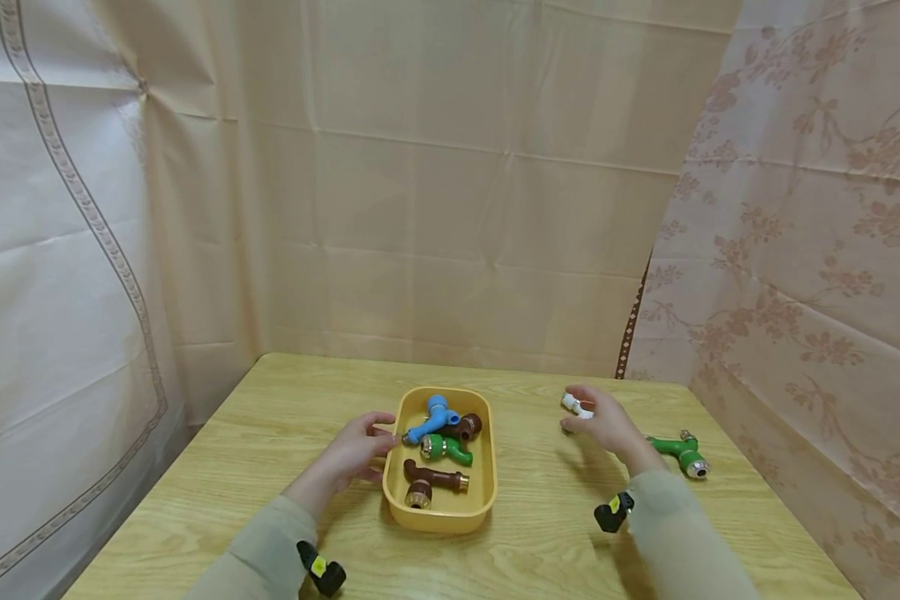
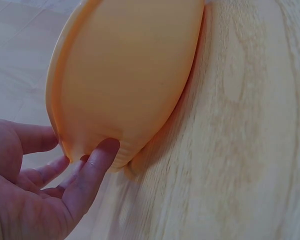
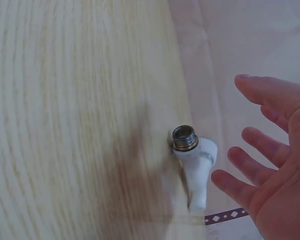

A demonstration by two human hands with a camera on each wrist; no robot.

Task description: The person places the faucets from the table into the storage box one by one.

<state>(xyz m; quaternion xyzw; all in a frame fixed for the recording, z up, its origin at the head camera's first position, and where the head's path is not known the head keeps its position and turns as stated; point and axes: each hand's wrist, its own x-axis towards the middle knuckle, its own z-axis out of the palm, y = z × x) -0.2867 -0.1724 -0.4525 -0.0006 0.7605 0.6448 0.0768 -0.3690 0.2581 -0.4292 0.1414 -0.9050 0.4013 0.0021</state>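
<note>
A yellow plastic basin (image 1: 441, 523) holds a blue tap (image 1: 433, 421), a green tap (image 1: 450, 450) and two brown taps, one of them (image 1: 438, 478) nearest the front wall. My left hand (image 1: 351, 457) is at the basin's left side, relaxed fingers touching its outer wall in the left wrist view. Over on the right, my right hand (image 1: 606, 423) hovers above a white tap (image 1: 572, 403), partly hiding it. The right wrist view shows that white tap (image 3: 195, 165), with a threaded metal end, lying on the table apart from the spread fingers.
Another green tap (image 1: 686, 454) lies on the wooden table (image 1: 525, 550) just beyond my right wrist, near the right edge. Hanging cloth (image 1: 450, 208) encloses the table at the back and both sides.
</note>
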